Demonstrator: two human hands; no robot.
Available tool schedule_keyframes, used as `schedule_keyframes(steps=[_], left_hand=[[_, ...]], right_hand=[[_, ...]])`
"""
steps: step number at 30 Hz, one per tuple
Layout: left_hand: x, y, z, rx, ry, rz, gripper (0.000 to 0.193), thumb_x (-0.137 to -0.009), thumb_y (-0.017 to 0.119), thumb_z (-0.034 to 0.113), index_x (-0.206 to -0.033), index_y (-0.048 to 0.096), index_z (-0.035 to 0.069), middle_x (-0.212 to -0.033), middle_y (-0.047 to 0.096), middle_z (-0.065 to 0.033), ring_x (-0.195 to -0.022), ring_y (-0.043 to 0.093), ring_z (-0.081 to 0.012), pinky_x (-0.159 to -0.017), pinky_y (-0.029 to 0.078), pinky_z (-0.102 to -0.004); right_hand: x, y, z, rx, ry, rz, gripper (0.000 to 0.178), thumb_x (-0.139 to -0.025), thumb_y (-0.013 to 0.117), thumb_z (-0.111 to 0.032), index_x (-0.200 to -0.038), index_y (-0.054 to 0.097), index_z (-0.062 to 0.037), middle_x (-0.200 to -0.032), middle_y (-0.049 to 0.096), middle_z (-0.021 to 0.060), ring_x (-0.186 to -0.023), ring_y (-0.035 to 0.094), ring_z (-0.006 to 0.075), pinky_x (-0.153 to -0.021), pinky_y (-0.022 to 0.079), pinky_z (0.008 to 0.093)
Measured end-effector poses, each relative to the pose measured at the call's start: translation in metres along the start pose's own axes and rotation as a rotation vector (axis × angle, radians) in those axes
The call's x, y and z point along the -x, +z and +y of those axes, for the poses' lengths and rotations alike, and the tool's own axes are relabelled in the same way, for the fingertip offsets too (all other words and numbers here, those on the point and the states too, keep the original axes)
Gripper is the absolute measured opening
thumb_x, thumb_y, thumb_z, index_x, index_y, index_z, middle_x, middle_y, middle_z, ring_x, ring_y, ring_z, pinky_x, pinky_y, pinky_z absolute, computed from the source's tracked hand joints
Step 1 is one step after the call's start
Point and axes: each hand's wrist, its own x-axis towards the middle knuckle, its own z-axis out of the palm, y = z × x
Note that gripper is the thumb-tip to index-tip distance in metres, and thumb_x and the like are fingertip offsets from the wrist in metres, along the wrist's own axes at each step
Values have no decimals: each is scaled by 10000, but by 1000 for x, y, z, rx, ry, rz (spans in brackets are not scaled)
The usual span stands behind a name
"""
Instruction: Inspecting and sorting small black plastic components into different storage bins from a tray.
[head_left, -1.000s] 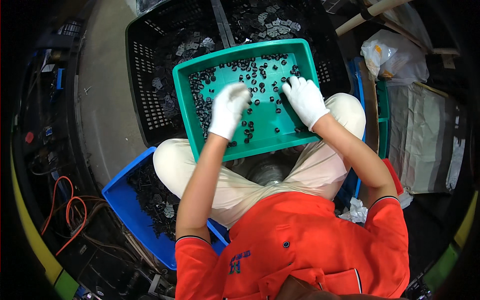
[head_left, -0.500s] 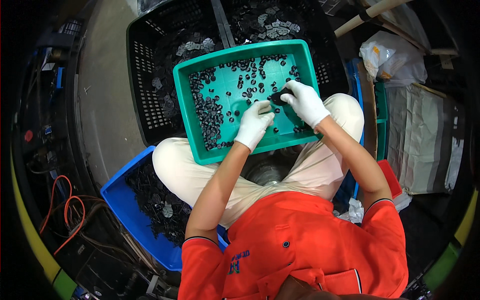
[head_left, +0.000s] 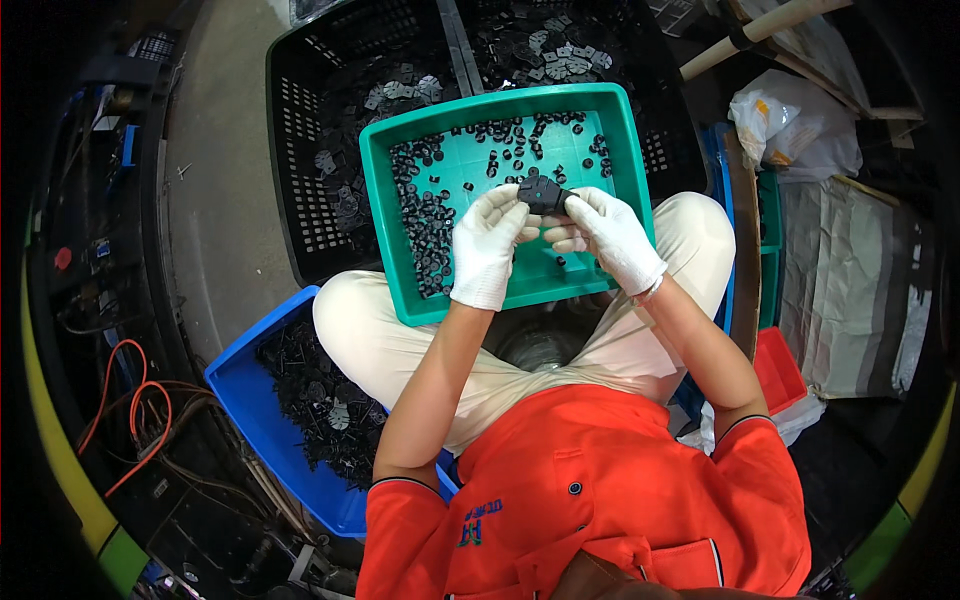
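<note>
A: The floor is crowded: black crates (head_left: 330, 130) ahead, a blue bin (head_left: 270, 400) by the person's left knee, and a green tray (head_left: 400, 250) of small black parts balanced on the lap.

B: Both gloved hands, left hand (head_left: 487, 245) and right hand (head_left: 605, 235), pinch one black piece (head_left: 543, 192) above the tray, fingers closed on it.

A: The tray looks unsteady; a shifted knee could tip it and spill parts.

B: And gloves may slip, dropping the piece among the rest.

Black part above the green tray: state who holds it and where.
Both gloved hands hold the black part: left hand pinches its left end, right hand its right end.
</note>
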Motion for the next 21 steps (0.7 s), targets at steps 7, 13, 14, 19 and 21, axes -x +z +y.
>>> schedule_keyframes(steps=[7, 13, 14, 19, 21], left_hand=[[1, -3, 8, -9, 88, -44, 358, -845, 574, 49, -1175, 488, -63, -1034, 590, -126, -818, 608, -155, -672, 496, -244], [5, 4, 8, 11, 88, -98, 394, -792, 588, -56, -1178, 510, -38, -1060, 606, -108, -963, 578, -154, -820, 475, -262], [5, 4, 8, 12, 89, -96, 394, -792, 588, -56, -1178, 510, -38, -1060, 606, -108, -963, 578, -154, -820, 475, -262], [6, 4, 7, 26, 107, -96, 357, -795, 583, -57, -1146, 523, -43, -1040, 614, -113, -957, 589, -160, -867, 473, -287], [6, 4, 7, 31, 112, -97, 349, -796, 583, -56, -1140, 525, -42, -1039, 614, -111, -959, 589, -159, -870, 472, -287]], right_hand=[[8, 9, -1, 161, 29, -1, 221, -934, 494, -210, -945, 555, 2, -855, 624, 79, -693, 563, 83, -617, 467, 201], [6, 16, 5, 172, -18, -16, 268, -928, 493, -261, -913, 557, -2, -786, 593, 49, -623, 513, 74, -585, 434, 201], [6, 17, 5, 213, -31, -10, 289, -918, 499, -280, -910, 563, 2, -780, 591, 51, -613, 510, 78, -578, 440, 209], [8, 24, 7, 189, -20, -26, 276, -922, 488, -278, -883, 538, -9, -764, 578, 52, -592, 487, 75, -555, 415, 210], [8, 25, 6, 177, -17, -24, 272, -923, 485, -276, -883, 532, -11, -760, 575, 52, -586, 481, 75, -549, 408, 211]])
